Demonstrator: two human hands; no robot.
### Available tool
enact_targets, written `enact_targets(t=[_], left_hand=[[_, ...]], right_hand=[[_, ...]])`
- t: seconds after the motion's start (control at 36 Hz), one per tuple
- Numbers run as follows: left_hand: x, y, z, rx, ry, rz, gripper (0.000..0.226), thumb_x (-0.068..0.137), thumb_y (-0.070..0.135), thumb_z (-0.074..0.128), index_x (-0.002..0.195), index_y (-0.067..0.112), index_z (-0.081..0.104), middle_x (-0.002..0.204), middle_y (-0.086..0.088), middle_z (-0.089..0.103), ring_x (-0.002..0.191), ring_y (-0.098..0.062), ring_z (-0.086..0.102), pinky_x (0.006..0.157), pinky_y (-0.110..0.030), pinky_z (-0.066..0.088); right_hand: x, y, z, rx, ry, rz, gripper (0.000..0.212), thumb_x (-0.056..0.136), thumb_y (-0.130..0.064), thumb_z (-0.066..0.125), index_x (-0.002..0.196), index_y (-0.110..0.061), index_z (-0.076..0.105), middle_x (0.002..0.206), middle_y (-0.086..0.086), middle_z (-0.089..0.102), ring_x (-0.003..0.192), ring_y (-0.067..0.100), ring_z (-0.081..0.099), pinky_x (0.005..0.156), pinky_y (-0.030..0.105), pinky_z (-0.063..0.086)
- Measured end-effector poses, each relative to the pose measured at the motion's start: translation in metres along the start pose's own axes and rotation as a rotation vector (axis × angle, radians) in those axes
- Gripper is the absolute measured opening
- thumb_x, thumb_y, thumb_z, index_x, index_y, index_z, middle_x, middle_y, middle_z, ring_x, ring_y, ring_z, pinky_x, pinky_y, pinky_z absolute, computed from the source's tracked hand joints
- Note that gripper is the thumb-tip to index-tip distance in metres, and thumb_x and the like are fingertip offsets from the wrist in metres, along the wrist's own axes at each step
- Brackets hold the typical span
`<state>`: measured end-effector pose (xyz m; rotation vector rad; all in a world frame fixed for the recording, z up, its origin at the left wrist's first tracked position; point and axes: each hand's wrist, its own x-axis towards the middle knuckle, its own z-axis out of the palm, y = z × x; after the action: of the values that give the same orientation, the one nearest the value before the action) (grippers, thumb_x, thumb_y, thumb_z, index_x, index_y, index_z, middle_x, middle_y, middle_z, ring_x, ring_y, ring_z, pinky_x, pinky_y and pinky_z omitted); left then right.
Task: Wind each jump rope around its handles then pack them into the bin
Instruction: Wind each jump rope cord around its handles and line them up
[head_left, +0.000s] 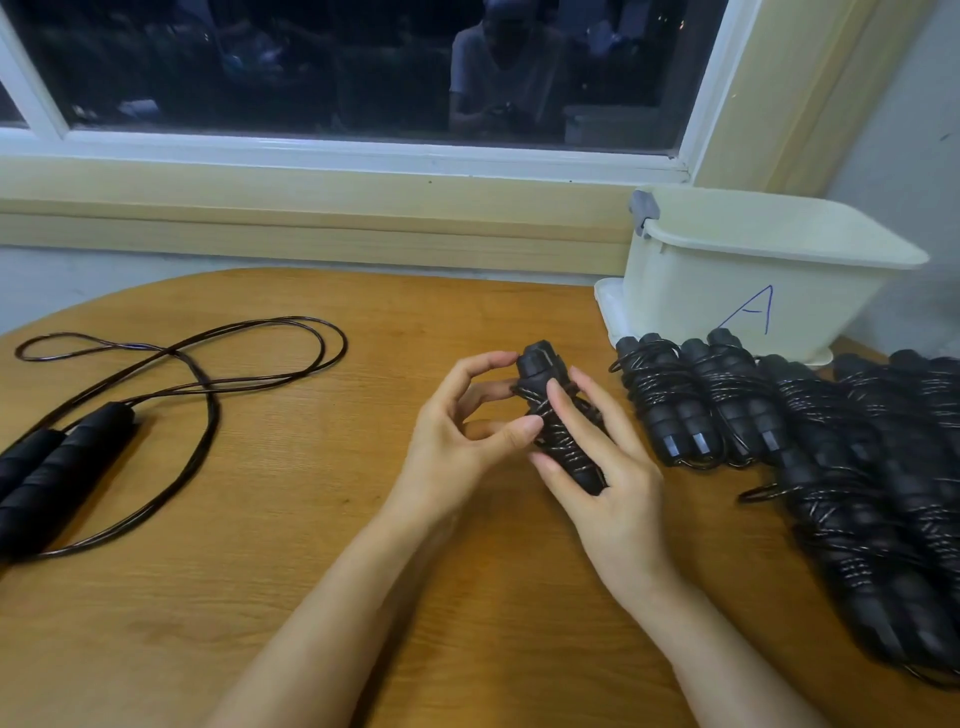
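Two bare forearms are seen nearest, rising from the lower edge of the frame over the wooden bench (260, 571) and meeting at its centre.

At the left of the frame an unwound jump rope (208, 395) is laid out on the bench. Its two black handles (57, 457) are set side by side at the lower left edge, and its thin dark cord is spread in loose, crossing loops towards the upper left.

At the centre a wound jump rope (558, 441) is held between both hands, its handles bundled together, tilted with the capped end uppermost, and wrapped in cord. It is held by the left hand (457, 441) with the fingers curved. The index tip is placed at the cap and the thumb is pressed on the windings. It is clasped by the right hand (602, 483) from the other side, with the fingers (582, 410) laid along the windings and the thumb tucked beneath.

Just right of the hands, a pile of wound ropes (857, 467) is stacked on the bench, running to the lower right edge.

Behind the pile, at the upper right, a cream bin (748, 280) is stood against the wall, marked with a blue letter A. Whether anything lies inside cannot be told.
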<state>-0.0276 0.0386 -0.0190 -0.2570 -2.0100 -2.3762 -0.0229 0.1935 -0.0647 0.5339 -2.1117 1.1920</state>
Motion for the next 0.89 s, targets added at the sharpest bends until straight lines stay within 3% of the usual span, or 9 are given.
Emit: enact_targets(t=[0.08,0.19,0.33,0.47,0.58,0.81,0.89], left_hand=[[0.001,-0.001,-0.001,-0.009,0.004,0.008,0.061,0.069,0.013,0.077,0.125,0.021,0.057,0.115,-0.007,0.068,0.081,-0.017,0.071,0.077,-0.027,0.057],[0.003,0.000,-0.002,-0.030,0.009,0.009,0.065,0.067,0.011,0.077,0.128,0.019,0.057,0.116,-0.005,0.067,0.080,-0.013,0.071,0.075,-0.024,0.056],[0.005,0.000,-0.005,0.009,0.030,0.012,0.050,0.064,0.016,0.079,0.111,0.027,0.068,0.111,0.004,0.068,0.082,-0.012,0.070,0.079,-0.024,0.055],[0.005,0.002,-0.006,-0.003,0.049,0.026,0.062,0.064,0.014,0.078,0.123,0.022,0.061,0.106,0.001,0.065,0.084,-0.010,0.067,0.079,-0.023,0.054],[0.004,0.004,-0.007,-0.031,0.010,-0.002,0.077,0.065,0.014,0.077,0.136,0.026,0.052,0.116,0.001,0.068,0.102,-0.017,0.068,0.079,-0.022,0.054],[0.004,0.004,-0.009,-0.003,-0.041,-0.031,0.076,0.071,0.016,0.076,0.142,0.024,0.049,0.116,-0.010,0.070,0.111,-0.013,0.066,0.090,-0.024,0.053],[0.004,0.003,-0.007,0.019,0.026,-0.038,0.071,0.066,0.021,0.078,0.133,0.026,0.056,0.108,-0.008,0.070,0.100,-0.013,0.069,0.081,-0.021,0.054]], right_hand=[[0.002,-0.004,-0.002,0.088,0.003,0.016,0.058,0.081,-0.006,0.077,0.135,-0.015,0.058,0.144,0.005,0.052,0.133,0.010,0.049,0.107,0.016,0.038],[0.004,-0.008,-0.004,0.208,0.015,0.049,0.052,0.080,-0.009,0.075,0.130,-0.012,0.062,0.139,0.000,0.056,0.128,0.013,0.054,0.105,0.020,0.043],[0.007,-0.014,-0.008,0.354,-0.009,0.135,0.053,0.080,-0.005,0.077,0.129,-0.015,0.062,0.136,0.002,0.057,0.127,0.007,0.054,0.101,0.016,0.043],[0.006,-0.016,-0.008,0.467,-0.031,0.199,0.058,0.078,-0.017,0.083,0.129,-0.035,0.063,0.133,-0.013,0.060,0.130,0.010,0.053,0.102,0.021,0.045],[0.007,-0.018,-0.008,0.554,-0.059,0.252,0.056,0.076,-0.030,0.076,0.127,-0.046,0.062,0.137,-0.016,0.058,0.132,0.011,0.051,0.103,0.025,0.046],[0.006,-0.013,-0.009,0.581,-0.130,0.301,0.055,0.080,-0.028,0.074,0.131,-0.043,0.060,0.141,-0.016,0.056,0.137,0.008,0.046,0.113,0.038,0.040],[0.006,-0.012,-0.008,0.468,-0.124,0.267,0.054,0.086,-0.023,0.072,0.136,-0.034,0.055,0.144,-0.015,0.053,0.139,0.005,0.042,0.113,0.028,0.037]])
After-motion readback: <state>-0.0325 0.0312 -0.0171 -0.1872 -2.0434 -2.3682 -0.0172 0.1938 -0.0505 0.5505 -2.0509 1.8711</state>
